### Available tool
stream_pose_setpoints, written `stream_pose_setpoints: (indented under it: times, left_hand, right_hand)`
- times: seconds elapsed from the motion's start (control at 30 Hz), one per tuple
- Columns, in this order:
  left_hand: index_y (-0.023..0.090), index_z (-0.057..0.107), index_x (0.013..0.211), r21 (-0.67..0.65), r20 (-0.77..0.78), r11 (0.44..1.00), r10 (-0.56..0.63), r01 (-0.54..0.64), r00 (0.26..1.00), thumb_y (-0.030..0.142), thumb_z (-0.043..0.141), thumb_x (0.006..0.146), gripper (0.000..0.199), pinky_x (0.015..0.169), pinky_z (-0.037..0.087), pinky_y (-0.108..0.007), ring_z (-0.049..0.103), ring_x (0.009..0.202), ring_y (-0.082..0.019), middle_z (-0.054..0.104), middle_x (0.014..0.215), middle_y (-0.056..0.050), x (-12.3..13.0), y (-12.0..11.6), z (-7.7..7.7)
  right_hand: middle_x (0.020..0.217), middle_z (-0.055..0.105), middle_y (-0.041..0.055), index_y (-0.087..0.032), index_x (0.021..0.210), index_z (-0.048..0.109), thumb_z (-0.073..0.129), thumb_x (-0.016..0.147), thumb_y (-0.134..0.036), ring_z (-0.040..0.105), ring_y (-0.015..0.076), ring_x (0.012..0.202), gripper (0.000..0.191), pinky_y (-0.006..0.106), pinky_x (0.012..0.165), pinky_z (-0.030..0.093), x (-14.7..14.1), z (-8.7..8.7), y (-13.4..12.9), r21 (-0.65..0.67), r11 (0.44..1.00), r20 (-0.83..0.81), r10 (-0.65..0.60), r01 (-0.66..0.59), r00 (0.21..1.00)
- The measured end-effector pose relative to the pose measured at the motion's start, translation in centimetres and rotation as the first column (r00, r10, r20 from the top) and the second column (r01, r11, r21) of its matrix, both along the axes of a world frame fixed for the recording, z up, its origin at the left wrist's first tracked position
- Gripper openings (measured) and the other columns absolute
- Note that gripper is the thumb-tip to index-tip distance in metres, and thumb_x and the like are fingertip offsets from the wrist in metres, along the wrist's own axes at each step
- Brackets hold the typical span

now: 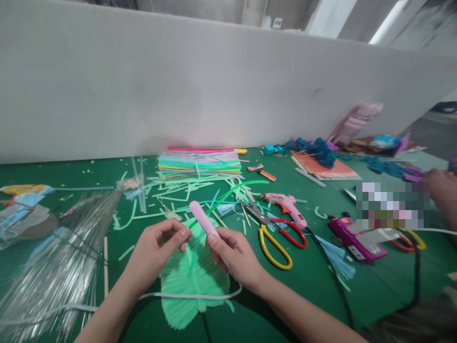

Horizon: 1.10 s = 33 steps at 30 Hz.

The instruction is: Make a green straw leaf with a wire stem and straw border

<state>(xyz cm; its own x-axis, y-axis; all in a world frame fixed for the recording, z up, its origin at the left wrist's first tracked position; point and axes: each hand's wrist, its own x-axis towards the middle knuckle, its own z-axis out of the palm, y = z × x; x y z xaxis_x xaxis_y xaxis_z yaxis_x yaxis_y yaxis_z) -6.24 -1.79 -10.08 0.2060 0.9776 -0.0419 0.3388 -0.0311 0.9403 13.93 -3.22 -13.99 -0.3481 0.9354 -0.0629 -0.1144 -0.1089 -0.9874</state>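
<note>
In the middle of the head view, my right hand (233, 250) is closed round a slim pink mini hair straightener (203, 216), its rounded end pointing up and left. A white cord (189, 296) loops from its lower end. My left hand (160, 245) is curled just left of it, thumb and finger pinched; what is between them, if anything, is hidden. Beneath both hands lies a light-green leaf (180, 305) of flattened fuzzy pipe cleaners, with a midrib down its middle. Thin green strips (235, 188) stretch from the leaf up and right.
Right of my hands lie scissors (274, 231) with red and yellow handles and a pink glue gun (287, 205). Behind are bundled pipe cleaners (200, 162) and green offcuts; at left, wire stems (71, 247). Another person's hand (441, 190) is at far right, near a purple device (353, 238).
</note>
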Motion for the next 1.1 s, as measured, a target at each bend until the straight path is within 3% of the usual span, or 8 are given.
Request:
stream_pose_setpoints:
  times: [1.1]
  left_hand:
    - [0.021,0.065,0.073,0.036,-0.067,0.999,0.013,-0.011,0.998,0.052,0.061,0.088,0.034,0.062,0.041,-0.025,0.056,0.063,-0.016,0.060,0.061,0.002,-0.47,0.10,-0.05]
  right_hand:
    - [0.053,0.049,-0.0059,-0.017,0.070,0.052,0.058,0.089,-0.059,0.038,0.0042,0.040,0.046,0.017,0.036,0.029,0.27,-0.25,0.42,-0.004,0.999,-0.007,-0.051,0.051,0.999]
